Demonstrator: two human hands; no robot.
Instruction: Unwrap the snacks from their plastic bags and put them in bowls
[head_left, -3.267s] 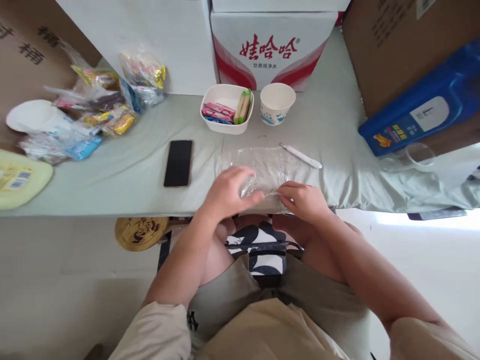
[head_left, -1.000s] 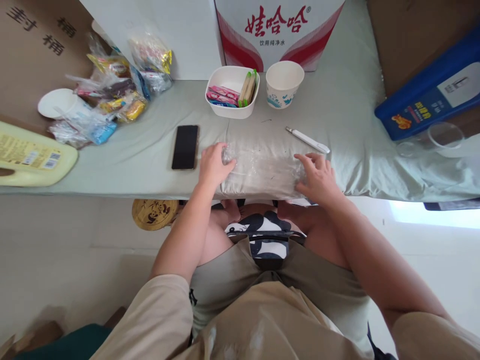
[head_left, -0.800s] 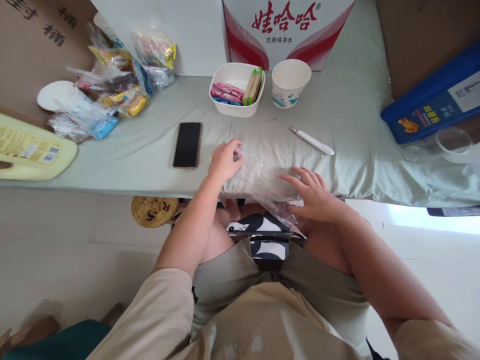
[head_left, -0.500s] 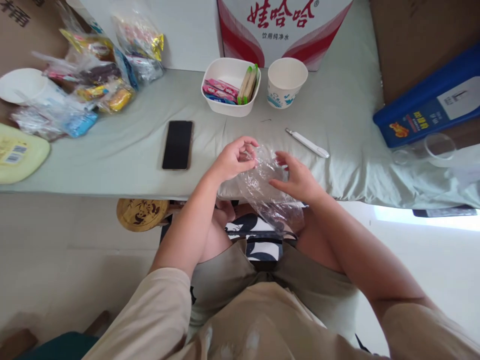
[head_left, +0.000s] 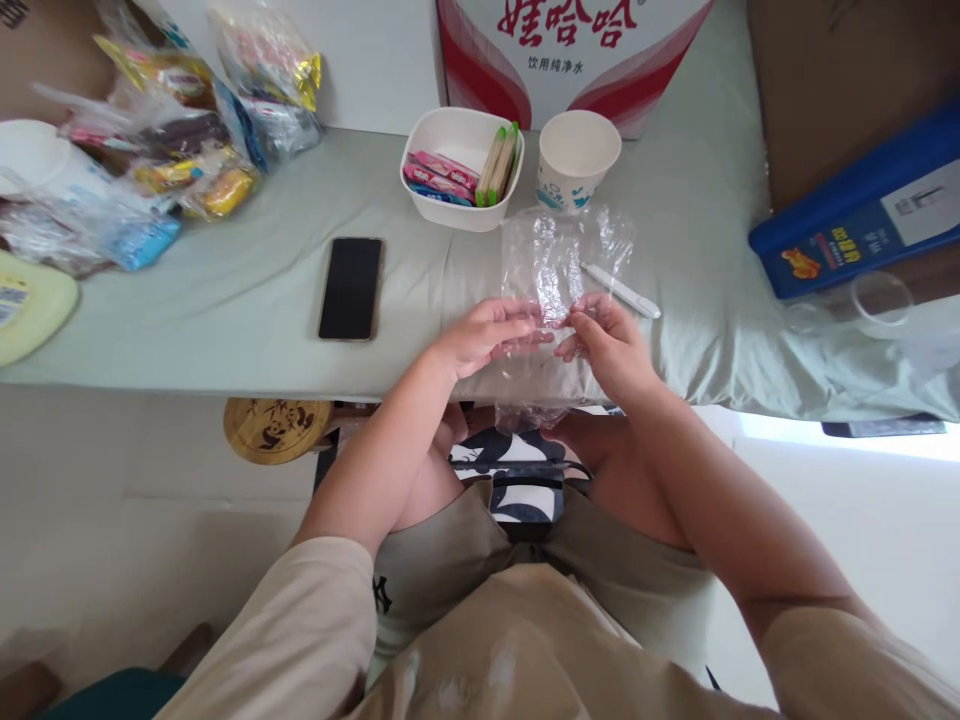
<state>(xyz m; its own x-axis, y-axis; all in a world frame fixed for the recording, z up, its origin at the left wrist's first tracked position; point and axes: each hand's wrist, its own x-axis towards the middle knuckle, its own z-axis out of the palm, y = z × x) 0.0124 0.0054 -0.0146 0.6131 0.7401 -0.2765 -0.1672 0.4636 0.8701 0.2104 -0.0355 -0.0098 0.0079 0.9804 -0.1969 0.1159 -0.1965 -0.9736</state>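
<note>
A clear, crinkled plastic bag (head_left: 559, 255) stretches from near the paper cup down over the table's front edge. My left hand (head_left: 495, 335) is closed on its left side, the plastic lying over some of the fingers. On the other side, my right hand (head_left: 613, 348) pinches the bag between thumb and fingertips. Behind the bag's right part lies a white pen-shaped cutter (head_left: 630, 296), partly covered by the clear film. The white paper cup (head_left: 577, 160) with blue print stands just beyond the bag.
A white bowl (head_left: 461, 215) holds small pink, blue and green packets. A black phone (head_left: 351, 288) lies left of my hands. Bagged snacks (head_left: 187, 150) crowd the back left. A red-and-white carton (head_left: 487, 75) stands behind; a blue box (head_left: 862, 200) is at right.
The bag has swung upward and spread flatter across the table, its top now near the cup. My right hand has closed on it, and both hands have come closer together.
</note>
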